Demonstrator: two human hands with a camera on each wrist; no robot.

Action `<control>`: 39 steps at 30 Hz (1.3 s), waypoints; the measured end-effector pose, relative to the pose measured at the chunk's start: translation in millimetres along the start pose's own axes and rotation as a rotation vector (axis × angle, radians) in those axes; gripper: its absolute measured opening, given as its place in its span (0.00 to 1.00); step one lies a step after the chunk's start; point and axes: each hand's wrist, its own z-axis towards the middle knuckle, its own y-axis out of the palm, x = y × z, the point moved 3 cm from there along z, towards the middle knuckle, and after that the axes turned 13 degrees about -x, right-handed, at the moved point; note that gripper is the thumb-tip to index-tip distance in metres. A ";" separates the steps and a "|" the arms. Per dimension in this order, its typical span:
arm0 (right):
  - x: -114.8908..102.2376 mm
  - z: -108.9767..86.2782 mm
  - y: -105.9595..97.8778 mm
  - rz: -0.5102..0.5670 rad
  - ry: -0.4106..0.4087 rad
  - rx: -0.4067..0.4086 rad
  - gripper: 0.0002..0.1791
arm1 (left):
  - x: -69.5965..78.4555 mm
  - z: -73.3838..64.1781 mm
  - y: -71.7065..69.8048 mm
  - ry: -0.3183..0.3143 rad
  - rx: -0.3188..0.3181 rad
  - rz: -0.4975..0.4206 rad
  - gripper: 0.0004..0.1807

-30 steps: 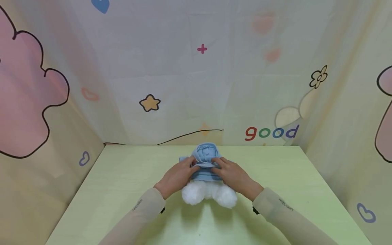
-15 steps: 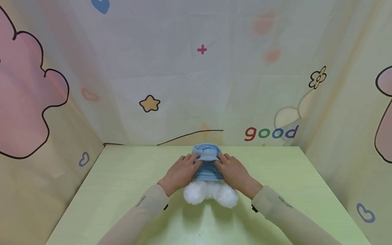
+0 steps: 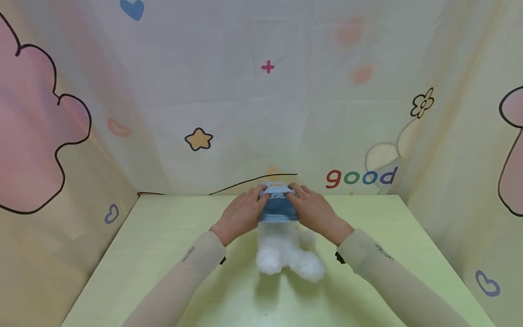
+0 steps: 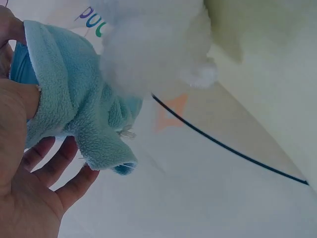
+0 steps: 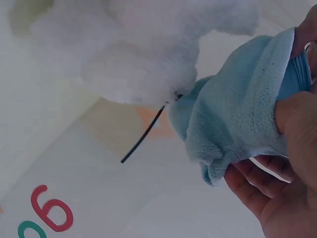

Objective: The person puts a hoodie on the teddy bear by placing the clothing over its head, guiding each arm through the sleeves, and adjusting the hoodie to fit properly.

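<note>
A small light-blue garment [image 3: 279,208], fleecy in the wrist views and smooth inside, is stretched between both hands. My left hand [image 3: 244,213] grips its left edge with thumb and fingers; my right hand [image 3: 318,212] grips the right edge in the same way. Below the garment is a white fluffy plush toy [image 3: 282,250], two stubby limbs pointing toward me. Its upper end meets the garment's lower hem in the head view, and whether it reaches inside is hidden. A short sleeve [image 4: 111,153] dangles near the left fingertips. The right wrist view shows the toy's white fur [image 5: 129,59] against the garment.
The pale green tabletop [image 3: 171,263] extends around the toy. A printed cloth backdrop [image 3: 229,91] stands behind, with similar cloth on the left and right sides.
Both hands have moved up and away with the garment, tilting its far part out of sight. More white body shows beneath the hem, and the toy's limbs have swung to the right.
</note>
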 end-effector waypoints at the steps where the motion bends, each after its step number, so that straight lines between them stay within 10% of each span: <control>1: 1.9 1.3 -2.2 -0.012 -0.002 0.012 0.22 | -1.7 1.6 -2.5 -0.001 -0.002 -0.006 0.25; 23: 42.8 20.9 -16.9 -0.068 -0.051 0.170 0.24 | -26.6 42.3 -24.1 -0.018 0.034 -0.002 0.27; 39: 63.9 44.5 38.1 -0.183 -0.058 0.144 0.22 | -41.8 72.2 31.4 -0.001 0.058 0.022 0.23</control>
